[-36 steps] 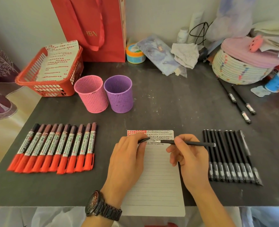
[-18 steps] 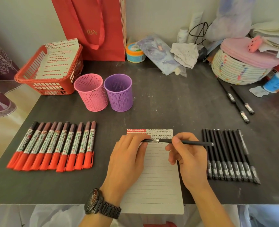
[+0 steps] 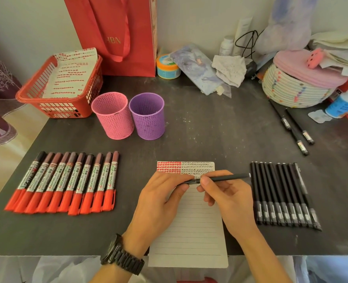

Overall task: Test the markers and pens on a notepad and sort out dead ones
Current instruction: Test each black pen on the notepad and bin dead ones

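A lined notepad (image 3: 189, 231) lies at the table's near edge, with red and black test marks along its top. Over those marks my right hand (image 3: 228, 199) pinches a black pen (image 3: 226, 177) held level. My left hand (image 3: 160, 199) pinches the pen's cap (image 3: 189, 181), which sits against the pen's tip. A row of several red-capped markers (image 3: 67, 180) lies to the left of the pad. Several black pens (image 3: 281, 195) lie in a row to its right.
A pink cup (image 3: 111, 115) and a purple cup (image 3: 147, 115) stand behind the pad. A red basket (image 3: 36, 99) with marked paper sits at back left. Two black pens (image 3: 293, 127) lie apart at back right, near a woven basket (image 3: 291, 92).
My hands have come together. The cap in my left hand, apart from the pen tip a second ago, now meets and covers it.
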